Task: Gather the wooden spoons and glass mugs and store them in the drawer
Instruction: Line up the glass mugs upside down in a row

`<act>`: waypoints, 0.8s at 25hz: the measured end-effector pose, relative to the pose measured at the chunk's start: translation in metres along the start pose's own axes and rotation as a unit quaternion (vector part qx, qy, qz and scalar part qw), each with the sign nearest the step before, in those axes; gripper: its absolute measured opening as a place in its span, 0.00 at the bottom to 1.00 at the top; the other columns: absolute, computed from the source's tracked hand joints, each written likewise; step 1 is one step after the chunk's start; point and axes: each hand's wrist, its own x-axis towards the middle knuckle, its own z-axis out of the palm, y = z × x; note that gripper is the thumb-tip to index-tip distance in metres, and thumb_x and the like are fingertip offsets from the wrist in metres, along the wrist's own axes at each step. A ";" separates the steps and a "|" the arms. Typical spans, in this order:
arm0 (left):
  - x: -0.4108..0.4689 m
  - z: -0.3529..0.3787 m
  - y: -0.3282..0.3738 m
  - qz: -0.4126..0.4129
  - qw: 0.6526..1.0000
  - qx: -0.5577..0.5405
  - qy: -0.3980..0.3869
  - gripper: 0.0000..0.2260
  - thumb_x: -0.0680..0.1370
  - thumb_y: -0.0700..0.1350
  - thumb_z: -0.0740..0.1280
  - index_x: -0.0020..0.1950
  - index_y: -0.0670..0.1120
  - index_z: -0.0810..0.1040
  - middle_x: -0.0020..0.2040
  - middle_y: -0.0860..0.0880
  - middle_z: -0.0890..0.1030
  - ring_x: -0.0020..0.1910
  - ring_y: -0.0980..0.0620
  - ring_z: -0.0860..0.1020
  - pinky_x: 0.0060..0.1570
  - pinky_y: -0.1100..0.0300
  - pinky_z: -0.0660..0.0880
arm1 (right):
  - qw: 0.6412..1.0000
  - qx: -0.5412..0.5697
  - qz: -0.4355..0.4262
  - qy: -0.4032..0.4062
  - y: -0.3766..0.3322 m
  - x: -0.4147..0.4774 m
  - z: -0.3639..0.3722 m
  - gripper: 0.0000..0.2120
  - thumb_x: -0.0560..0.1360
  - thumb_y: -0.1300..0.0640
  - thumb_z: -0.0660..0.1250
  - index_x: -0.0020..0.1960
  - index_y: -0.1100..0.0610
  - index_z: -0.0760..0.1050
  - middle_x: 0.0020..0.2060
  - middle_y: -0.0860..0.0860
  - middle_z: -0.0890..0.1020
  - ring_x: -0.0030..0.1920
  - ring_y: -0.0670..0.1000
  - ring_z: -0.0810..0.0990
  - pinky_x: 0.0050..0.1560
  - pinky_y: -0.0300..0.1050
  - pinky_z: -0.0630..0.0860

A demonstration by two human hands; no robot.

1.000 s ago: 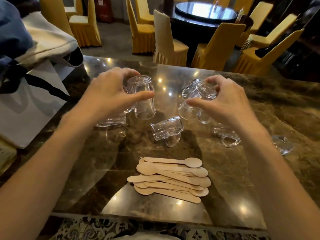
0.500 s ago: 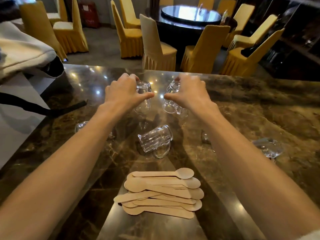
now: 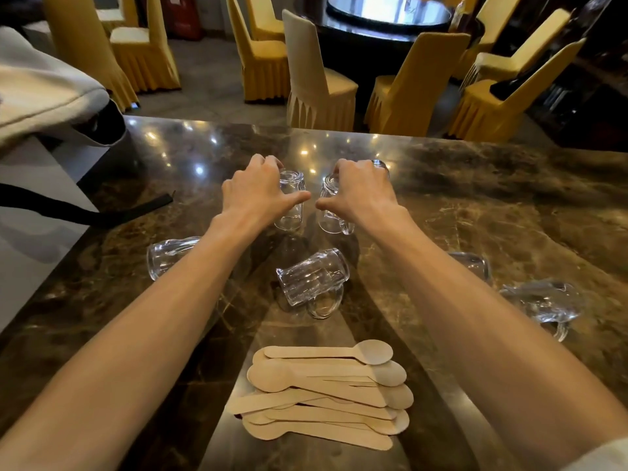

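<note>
1. On the brown marble bench [image 3: 475,198], a fallen clear glass mug [image 3: 312,278] lies between our forearms, with a pile of pale wooden spoons [image 3: 326,392] nearer us.
2. Our left grip [image 3: 258,195] curls round a first clear glass mug [image 3: 290,205], and our right grip [image 3: 360,192] round a second glass mug [image 3: 334,215], side by side.

Both arms are uncovered from the wrist back to the lower edge of the picture. The left forearm [image 3: 142,334] is long and slim, with a faint ridge of tendon running along it towards the wrist. The right forearm [image 3: 475,317] is of like build and smooth, with a shallow crease at the wrist. The left hand [image 3: 258,195] and the right hand [image 3: 360,192] are bare, with slender fingers and rounded knuckles. In the bottom right corner a pale, off-white cloth sleeve [image 3: 601,453] covers the right arm near the elbow. Its weave is too blurred to tell.
</note>
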 end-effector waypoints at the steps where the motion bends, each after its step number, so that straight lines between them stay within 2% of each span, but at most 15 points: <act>1: 0.000 0.001 -0.001 -0.001 1.000 -0.001 0.001 0.35 0.67 0.67 0.68 0.63 0.44 0.71 0.60 0.44 0.75 0.57 0.40 0.76 0.52 0.44 0.71 | 1.000 0.002 0.001 -0.002 0.000 0.000 0.002 0.30 0.67 0.42 0.73 0.61 0.60 0.73 0.55 0.59 0.80 0.56 0.60 0.77 0.52 0.51 0.75; 7: -0.003 0.004 -0.002 0.005 1.000 -0.001 0.012 0.34 0.67 0.67 0.68 0.63 0.44 0.71 0.59 0.45 0.75 0.54 0.42 0.77 0.50 0.46 0.72 | 1.000 0.009 -0.002 0.004 -0.001 0.000 0.008 0.29 0.67 0.42 0.73 0.59 0.60 0.74 0.54 0.58 0.79 0.55 0.60 0.78 0.51 0.52 0.76; 15: -0.015 0.010 -0.006 0.015 0.999 -0.011 0.035 0.33 0.67 0.65 0.69 0.63 0.46 0.68 0.59 0.46 0.74 0.52 0.41 0.78 0.46 0.47 0.73 | 1.000 -0.001 0.001 -0.001 -0.001 -0.003 0.010 0.31 0.67 0.42 0.73 0.62 0.59 0.70 0.56 0.59 0.77 0.57 0.60 0.76 0.51 0.51 0.74; 20: -0.017 0.005 -0.005 0.012 1.000 -0.004 -0.003 0.38 0.68 0.67 0.67 0.69 0.45 0.64 0.66 0.46 0.71 0.58 0.42 0.76 0.52 0.44 0.74 | 0.999 -0.005 0.012 -0.039 -0.003 -0.011 -0.001 0.39 0.66 0.37 0.71 0.67 0.59 0.64 0.61 0.59 0.73 0.60 0.60 0.74 0.54 0.54 0.74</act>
